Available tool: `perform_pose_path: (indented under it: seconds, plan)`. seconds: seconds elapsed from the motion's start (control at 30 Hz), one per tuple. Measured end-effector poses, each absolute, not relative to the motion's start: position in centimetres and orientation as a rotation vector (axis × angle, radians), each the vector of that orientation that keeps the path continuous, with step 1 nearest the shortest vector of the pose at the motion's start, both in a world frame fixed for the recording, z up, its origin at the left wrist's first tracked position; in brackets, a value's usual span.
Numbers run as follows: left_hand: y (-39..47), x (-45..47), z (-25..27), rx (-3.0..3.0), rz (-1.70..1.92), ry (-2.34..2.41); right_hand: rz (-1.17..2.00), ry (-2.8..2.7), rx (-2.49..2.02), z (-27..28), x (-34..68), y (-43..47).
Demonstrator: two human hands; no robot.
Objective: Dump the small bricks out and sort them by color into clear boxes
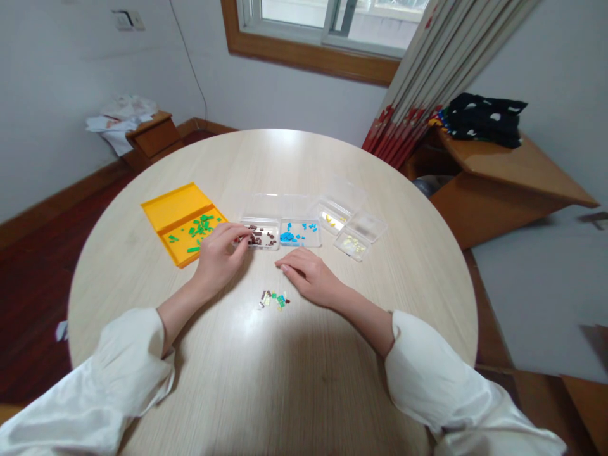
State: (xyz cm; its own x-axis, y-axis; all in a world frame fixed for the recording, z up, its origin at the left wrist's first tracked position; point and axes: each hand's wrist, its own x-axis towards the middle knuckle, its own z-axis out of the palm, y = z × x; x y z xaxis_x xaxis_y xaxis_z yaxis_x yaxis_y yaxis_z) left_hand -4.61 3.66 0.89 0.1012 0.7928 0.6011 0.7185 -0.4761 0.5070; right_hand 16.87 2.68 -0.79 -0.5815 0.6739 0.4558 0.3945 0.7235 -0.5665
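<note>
My left hand [221, 255] is at the left edge of a clear box [277, 235] of small dark brown bricks [260, 237]. Its thumb and forefinger are pinched together among those bricks; what lies between the fingertips is too small to make out. My right hand [311, 277] rests on the table in front of a clear box [319, 239] with blue bricks [291, 237], fingers closed and curled inward, and their undersides are hidden. Between my hands and nearer me lies a small loose cluster of mixed bricks [274, 299] in green, brown, blue and pale colours.
On the round wooden table [304, 392], an open yellow case [173, 212] with green bricks stands left. Open clear boxes with yellow pieces [329, 220] and pale yellow pieces [354, 244] stand right. Beyond the table are a curtain [427, 69] and a wooden cabinet [503, 183].
</note>
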Motion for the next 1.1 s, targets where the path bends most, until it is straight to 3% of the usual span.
perform_pose_path:
  seconds: [0.7,1.1]
  plan:
    - [3.82,-4.70,0.80,2.283,1.377,1.554,0.540,-2.466,-0.485,-0.25,16.95,2.17]
    - [3.73,-4.60,0.74,2.342,1.259,1.431,0.390,-2.405,-0.741,-1.18,17.10,2.51]
